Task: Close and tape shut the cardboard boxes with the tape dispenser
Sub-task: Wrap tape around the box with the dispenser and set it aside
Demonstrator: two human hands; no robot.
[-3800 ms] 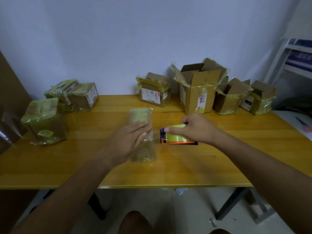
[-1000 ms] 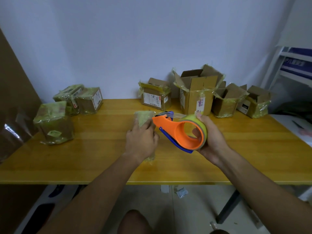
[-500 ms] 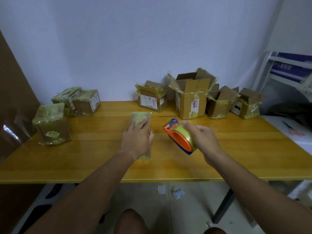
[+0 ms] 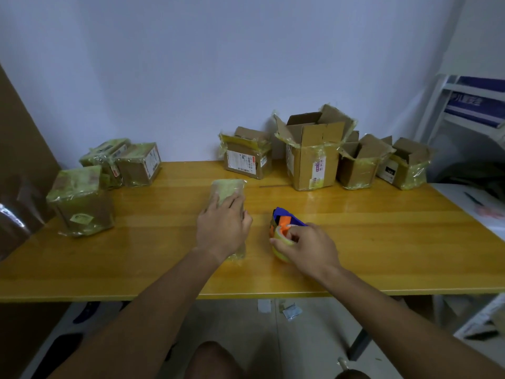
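Observation:
A small box wrapped in yellowish tape (image 4: 228, 188) lies in the middle of the wooden table (image 4: 382, 242). My left hand (image 4: 222, 228) lies on top of it, fingers curled over its right edge. Just to its right the orange and blue tape dispenser (image 4: 284, 225) with its yellow-green roll sits low on the table. My right hand (image 4: 306, 248) grips the roll from above. Open cardboard boxes stand at the back: a tall one (image 4: 311, 151), and two smaller ones (image 4: 360, 162) (image 4: 407, 165) to its right.
A partly taped box with a label (image 4: 247, 154) sits at the back centre. Three taped boxes (image 4: 79, 201) (image 4: 139, 164) (image 4: 102, 157) stand at the left. A white shelf unit (image 4: 470, 110) is at the right, brown cardboard sheets at the far left.
My right hand has brought the dispenser down from in the air beside the box to the table surface, closer to me. My left hand stays on the small taped box.

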